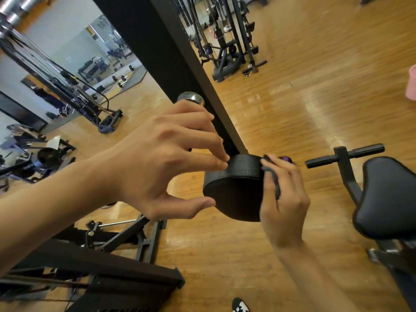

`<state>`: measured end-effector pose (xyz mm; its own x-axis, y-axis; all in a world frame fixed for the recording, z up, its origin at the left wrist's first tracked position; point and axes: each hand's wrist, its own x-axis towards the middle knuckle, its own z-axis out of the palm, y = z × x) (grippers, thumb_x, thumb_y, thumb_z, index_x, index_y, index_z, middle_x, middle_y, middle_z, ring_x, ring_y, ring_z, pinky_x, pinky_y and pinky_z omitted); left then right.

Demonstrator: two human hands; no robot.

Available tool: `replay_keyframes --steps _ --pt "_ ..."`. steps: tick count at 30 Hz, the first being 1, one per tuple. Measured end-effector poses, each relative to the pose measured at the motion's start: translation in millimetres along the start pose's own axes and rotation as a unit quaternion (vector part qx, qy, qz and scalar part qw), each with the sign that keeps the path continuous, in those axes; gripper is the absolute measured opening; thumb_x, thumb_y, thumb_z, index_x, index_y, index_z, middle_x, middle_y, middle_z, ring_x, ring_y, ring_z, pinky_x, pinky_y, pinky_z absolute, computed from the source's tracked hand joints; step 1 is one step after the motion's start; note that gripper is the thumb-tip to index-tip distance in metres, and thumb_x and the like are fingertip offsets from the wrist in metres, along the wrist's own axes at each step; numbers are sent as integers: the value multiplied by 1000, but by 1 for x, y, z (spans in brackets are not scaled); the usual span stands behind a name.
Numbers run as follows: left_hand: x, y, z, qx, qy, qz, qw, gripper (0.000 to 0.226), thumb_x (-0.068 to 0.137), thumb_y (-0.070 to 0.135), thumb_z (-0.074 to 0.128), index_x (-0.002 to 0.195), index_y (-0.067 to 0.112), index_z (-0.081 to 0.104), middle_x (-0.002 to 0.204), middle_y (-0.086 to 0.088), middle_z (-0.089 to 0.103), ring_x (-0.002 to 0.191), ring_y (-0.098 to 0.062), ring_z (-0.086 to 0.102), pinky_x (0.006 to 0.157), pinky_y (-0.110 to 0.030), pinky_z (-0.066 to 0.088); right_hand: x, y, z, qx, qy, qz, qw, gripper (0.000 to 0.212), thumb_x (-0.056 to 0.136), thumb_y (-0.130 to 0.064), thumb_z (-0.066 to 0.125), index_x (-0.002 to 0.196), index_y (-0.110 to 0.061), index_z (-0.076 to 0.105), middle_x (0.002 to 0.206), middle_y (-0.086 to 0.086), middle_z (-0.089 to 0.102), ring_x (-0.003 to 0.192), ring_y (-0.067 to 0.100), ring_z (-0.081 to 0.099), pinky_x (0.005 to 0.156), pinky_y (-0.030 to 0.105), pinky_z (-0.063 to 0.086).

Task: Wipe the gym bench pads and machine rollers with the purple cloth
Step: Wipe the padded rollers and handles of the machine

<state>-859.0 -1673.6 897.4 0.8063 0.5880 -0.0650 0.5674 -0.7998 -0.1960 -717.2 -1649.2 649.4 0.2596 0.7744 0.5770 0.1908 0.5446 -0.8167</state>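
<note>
**Both hands on the black roller**

Closest to me, at the very bottom, I see the tip of a black and white shoe [240, 306] on the wooden floor [315, 104]. Low on the left sits a black metal frame [112, 266] with bars and bolts.

Next come the two bare arms, reaching out over the floor. The left hand [162, 158] is big in my view. Its fingers are bent, and the tips touch the top of the roller [238, 176]. Its thumb touches the lower rim of the roller's flat round end. So this hand holds the roller between fingers and thumb.

The right hand [286, 199] is on the other side of the roller. Its fingers are curled round the purple cloth [272, 177] and push it against the roller's side. The cloth is bunched up and looks mostly dark grey here, with a little purple showing past the fingertips.

To the right of the roller is a black seat pad [387, 199]. Just past it, a black handle bar [344, 155] sticks out both ways from a bent post.

Behind the left hand I can see a shiny silver cap [191, 99]. A thick black post [186, 70] runs at a slant from the top of my view down to the roller.

Farther off, a cable machine [225, 41] stands on the floor. On the left a big mirror [78, 46] shows weights and racks. A pink thing [411, 84] peeks in at the right edge, and I cannot tell what it is.
</note>
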Motion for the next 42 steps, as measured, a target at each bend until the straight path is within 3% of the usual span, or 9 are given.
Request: replay_keyframes --steps 4,7,13,20,24,31,36,39,42 --pt "2 2 0 8 3 3 1000 47 92 50 60 108 10 81 112 -4 75 106 -29 69 103 -53 43 19 11 -7 -12 -88 -199 976 25 106 -10 54 119 4 70 124 17 67 123 24 60 108 36 47" --pt "5 2 -1 10 4 10 1000 48 93 49 59 110 10 80 112 -5 75 107 -29 68 101 -54 43 25 20 -20 -17 -121 -248 961 25 105 -11 58 126 0 66 129 17 65 127 29 60 109 42 48" --pt "8 6 -1 19 12 10 1000 54 92 47 60 128 8 72 108 -6 73 104 -28 67 98 -53 45 46 -31 6 -55 -219 -356 907 24 105 -22 59 112 -6 75 109 8 73 98 24 68 87 31 53" --pt "6 6 0 10 6 4 1000 50 93 48 59 124 11 74 109 -8 73 105 -31 67 97 -55 45 29 -7 -12 6 -145 -227 963 22 102 -16 63 113 -1 75 118 14 71 108 30 67 98 38 53" --pt "6 5 0 16 0 6 1000 48 93 48 60 119 11 77 107 -6 73 103 -31 67 96 -54 45 41 -24 -5 -47 -217 -296 929 23 104 -21 59 111 -7 76 115 8 73 109 26 64 109 34 46" --pt "8 5 0 10 15 4 1000 46 92 46 62 112 9 78 107 -7 73 102 -32 67 96 -54 45 26 4 -13 38 -65 -140 987 20 100 -10 61 108 3 75 114 15 70 111 25 66 95 43 56" --pt "6 6 1 5 22 7 1000 45 92 46 62 110 8 79 105 -7 73 99 -33 67 94 -54 45 26 9 -13 20 -85 -176 980 20 98 -8 63 112 1 74 114 15 71 108 27 66 99 36 53" --pt "5 5 2 3 22 1 1000 45 92 45 64 111 8 79 104 -8 73 97 -33 67 94 -54 45 5 22 -22 37 -29 -71 996 25 100 -6 58 122 -4 68 123 14 67 118 21 63 98 46 55" --pt "5 2 3 9 18 -1 1000 44 92 44 64 113 8 78 104 -7 72 96 -32 66 94 -53 45 13 1 -8 18 -31 -59 998 22 98 -6 62 117 -1 73 117 13 68 112 23 64 99 40 53"
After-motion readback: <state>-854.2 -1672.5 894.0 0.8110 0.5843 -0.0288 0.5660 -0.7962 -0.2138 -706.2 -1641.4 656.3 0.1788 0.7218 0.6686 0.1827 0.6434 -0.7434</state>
